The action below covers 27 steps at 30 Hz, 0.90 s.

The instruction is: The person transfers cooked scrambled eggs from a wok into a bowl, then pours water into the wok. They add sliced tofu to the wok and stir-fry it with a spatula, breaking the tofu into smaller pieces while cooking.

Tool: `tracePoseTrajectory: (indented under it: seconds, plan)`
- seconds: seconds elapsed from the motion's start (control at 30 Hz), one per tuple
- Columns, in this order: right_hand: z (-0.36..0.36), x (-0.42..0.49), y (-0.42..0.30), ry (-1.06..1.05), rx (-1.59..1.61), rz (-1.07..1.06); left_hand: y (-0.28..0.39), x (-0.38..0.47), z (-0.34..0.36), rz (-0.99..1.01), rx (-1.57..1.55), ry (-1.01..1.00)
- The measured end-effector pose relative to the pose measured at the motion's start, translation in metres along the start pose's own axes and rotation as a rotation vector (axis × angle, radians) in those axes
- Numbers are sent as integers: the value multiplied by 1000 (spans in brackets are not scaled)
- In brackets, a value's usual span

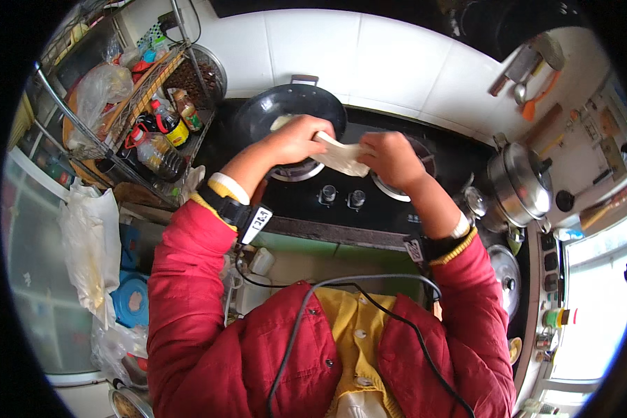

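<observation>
A flat, pale piece of dough (342,158) is stretched between my two hands above the black gas stove (381,209). My left hand (300,140) grips its left end, beside the near rim of a black wok (261,112). At its right end, my right hand (392,157) pinches the dough over the right burner. Inside the wok, another pale piece (280,122) shows partly behind my left hand. The wok rests on the left burner, and two control knobs sit on the stove front below the dough.
Bottles (159,154) and bags crowd a wire rack (102,149) on the left. A steel pot (517,180) stands right of the stove, near a lid (503,279). A cleaver (522,62) and an orange spatula (529,108) hang at the upper right. Cables cross my front.
</observation>
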State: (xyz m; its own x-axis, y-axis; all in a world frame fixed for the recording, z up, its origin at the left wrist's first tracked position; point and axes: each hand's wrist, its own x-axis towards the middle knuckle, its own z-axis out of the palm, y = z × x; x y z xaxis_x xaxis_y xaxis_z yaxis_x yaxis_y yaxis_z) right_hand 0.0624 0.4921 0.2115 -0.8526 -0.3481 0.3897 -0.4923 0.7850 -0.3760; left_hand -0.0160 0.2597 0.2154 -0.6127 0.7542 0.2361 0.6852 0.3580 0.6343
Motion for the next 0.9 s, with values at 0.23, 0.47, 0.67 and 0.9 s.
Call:
tracePoseTrajectory:
  seconds: [0.23, 0.47, 0.67, 0.9]
  plan:
    - [117, 115, -4, -254, -230, 24, -123, -33, -38, -183, 222, 14]
    - [174, 126, 15, -572, -241, 47, -182, -35, -11, -204, 260, -283]
    - [145, 123, 8, -464, -120, 96, -157, -31, -44, -134, 291, -113]
    - [12, 33, -5, 177, 256, 86, -21, -80, -127, 176, 226, 779]
